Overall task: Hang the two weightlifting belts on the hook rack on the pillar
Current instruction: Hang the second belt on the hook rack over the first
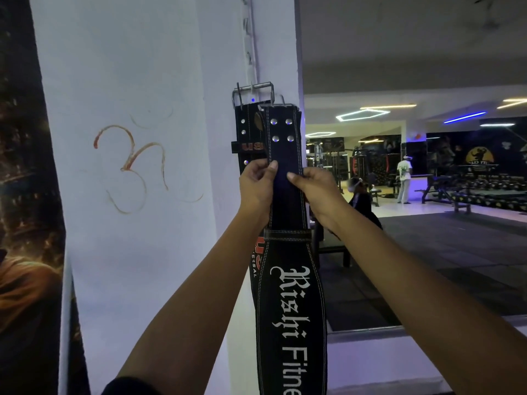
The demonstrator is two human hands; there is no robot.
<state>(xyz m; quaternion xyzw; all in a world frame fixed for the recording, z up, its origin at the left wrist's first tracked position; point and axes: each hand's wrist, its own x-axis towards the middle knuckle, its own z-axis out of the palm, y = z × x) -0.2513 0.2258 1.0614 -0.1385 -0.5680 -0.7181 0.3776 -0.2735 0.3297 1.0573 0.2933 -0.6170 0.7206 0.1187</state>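
Observation:
Two black weightlifting belts hang down the white pillar (142,81). The front belt (288,309) carries white lettering and four rivets near its top. Behind it, to the left, the second belt (247,129) shows red letters and a steel buckle (252,92) caught on the hook rack (248,52), a vertical strip of hooks running up the pillar's corner. My left hand (256,186) pinches the front belt's left edge. On the opposite edge my right hand (313,189) grips the same belt at the same height. Where the front belt's top meets the hooks is hard to make out.
A dark poster (25,223) covers the wall left of the pillar. A red symbol (131,166) is drawn on the pillar face. To the right the gym floor opens out, with benches, a dumbbell rack (484,192) and two people (403,178) in the distance.

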